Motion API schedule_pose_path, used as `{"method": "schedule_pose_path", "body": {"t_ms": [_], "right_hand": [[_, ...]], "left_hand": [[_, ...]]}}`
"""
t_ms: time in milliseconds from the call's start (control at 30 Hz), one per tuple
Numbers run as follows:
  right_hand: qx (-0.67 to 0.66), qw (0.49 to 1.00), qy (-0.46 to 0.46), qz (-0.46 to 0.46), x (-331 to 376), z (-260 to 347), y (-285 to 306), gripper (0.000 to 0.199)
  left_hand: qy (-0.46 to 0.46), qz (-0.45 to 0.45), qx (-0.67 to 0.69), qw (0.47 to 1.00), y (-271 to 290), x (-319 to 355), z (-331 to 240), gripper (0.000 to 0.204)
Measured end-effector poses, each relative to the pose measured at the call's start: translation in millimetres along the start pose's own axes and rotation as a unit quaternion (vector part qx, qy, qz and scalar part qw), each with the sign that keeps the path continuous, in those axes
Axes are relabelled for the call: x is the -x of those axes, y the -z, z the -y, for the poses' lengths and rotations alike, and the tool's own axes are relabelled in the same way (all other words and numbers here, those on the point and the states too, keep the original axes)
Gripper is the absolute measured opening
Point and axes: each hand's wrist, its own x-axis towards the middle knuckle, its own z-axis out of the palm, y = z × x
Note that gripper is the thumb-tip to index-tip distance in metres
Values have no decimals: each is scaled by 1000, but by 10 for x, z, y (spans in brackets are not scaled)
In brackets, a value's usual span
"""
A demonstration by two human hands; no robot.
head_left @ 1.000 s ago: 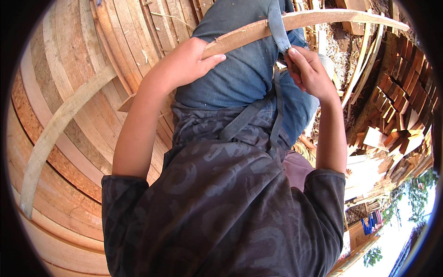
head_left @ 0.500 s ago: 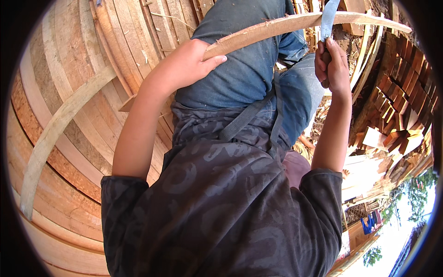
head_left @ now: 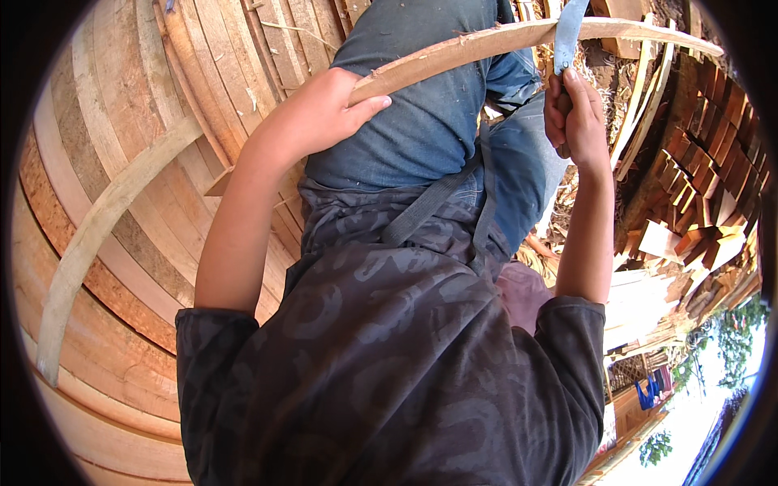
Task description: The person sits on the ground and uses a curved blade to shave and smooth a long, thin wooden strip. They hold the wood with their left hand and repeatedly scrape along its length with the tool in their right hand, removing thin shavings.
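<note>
Gripping wooden strip (head_left: 502, 40) and knife (head_left: 567, 40), left and right hands (head_left: 324, 112) (head_left: 583, 125) between planks (head_left: 158, 206) and stacked wood (head_left: 705, 182), leg (head_left: 413, 121) beneath strip.

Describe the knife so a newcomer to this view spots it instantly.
Find the blue jeans near the top centre, then the long wooden strip crossing them. Follow that strip rightward to the knife, gripped by the right hand just below the strip. Its blue-grey metal blade sets it apart from the pale wooden slats nearby.
</note>
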Motion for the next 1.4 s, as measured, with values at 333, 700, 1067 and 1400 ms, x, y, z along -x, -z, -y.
{"method": "schedule_pose_path", "body": {"t_ms": [333,700,1067,1400], "right_hand": [[-1,1000,10,29,-117,71,233,38],[79,994,-2,79,-38,26,102,39],[94,995,21,22,-56,33,241,41],[9,1000,7,28,-88,-7,174,38]], "left_hand": [[15,-10,10,1000,6,37,-74,35],[33,-18,8,999,-14,-4,-40,37],[31,-24,26,999,-17,17,-58,37],[29,2,-9,1000,25,0,-92,34]]}}
